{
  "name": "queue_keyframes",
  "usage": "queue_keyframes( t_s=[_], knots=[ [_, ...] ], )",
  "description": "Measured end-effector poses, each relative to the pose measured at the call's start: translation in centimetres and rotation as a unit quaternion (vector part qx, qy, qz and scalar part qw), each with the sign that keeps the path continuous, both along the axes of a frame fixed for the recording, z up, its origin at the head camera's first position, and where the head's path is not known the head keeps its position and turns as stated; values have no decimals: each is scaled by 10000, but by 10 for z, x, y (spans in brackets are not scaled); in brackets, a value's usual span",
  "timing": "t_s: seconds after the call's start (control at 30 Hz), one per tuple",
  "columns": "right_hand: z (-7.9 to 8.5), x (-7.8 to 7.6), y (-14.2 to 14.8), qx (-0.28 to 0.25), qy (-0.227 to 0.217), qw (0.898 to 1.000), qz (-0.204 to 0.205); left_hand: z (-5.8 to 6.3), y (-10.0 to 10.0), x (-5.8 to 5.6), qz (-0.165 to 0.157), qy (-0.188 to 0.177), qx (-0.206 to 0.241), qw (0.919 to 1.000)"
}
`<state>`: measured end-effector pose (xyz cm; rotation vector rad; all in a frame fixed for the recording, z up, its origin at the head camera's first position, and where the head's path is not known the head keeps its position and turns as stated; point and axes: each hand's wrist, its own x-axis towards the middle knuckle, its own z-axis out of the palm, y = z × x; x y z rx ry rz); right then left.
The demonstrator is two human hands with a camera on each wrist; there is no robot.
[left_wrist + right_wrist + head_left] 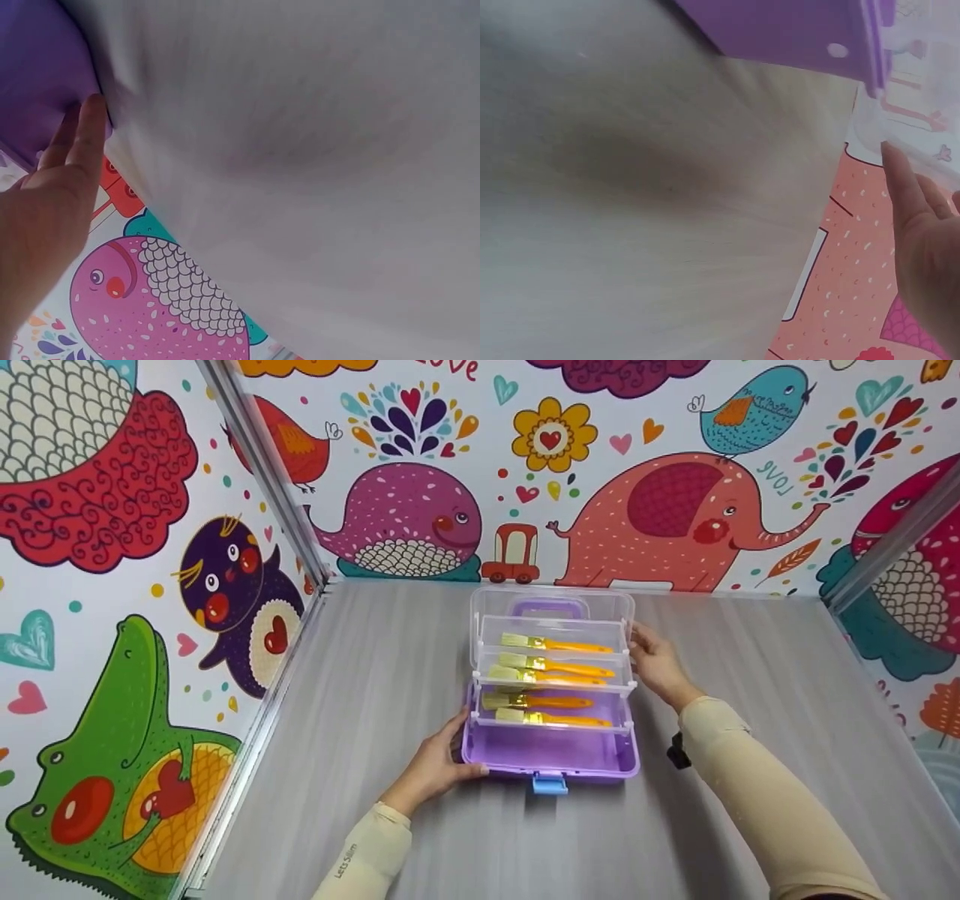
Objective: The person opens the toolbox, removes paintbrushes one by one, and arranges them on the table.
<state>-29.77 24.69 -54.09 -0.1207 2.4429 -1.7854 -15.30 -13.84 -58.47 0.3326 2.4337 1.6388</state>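
A purple storage box (pixel 551 746) with fold-out clear trays stands unfolded on the table. Its clear lid (pixel 487 607), with a purple handle, is tipped back behind the trays. Several paintbrushes (pixel 577 646) with orange handles and pale bristles lie across the trays, while the purple bottom compartment holds none. My left hand (pixel 431 765) holds the box's front left corner, thumb at the front rim and fingers along the side. My right hand (pixel 661 666) is at the right side of the lid; in the right wrist view its straight fingers (pixel 904 180) touch the clear plastic edge.
A light blue latch (pixel 550 785) hangs off the box's front. The grey wood-grain table (pixel 360 675) meets printed cartoon walls (pixel 637 405) at the back and sides. Metal frame strips (pixel 262 457) run along the wall corners.
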Motion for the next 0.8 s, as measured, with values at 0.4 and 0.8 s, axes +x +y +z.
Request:
queue_keyframes(
  t_s=[0.4,0.8],
  knots=[
    [-5,-9,3,238,78,9995,167,2,2,0,103,-49,-272,9996],
    [-11,-8,3,-370,-423,9982,188,1,0,0,110,-62,-246,9996]
  ],
)
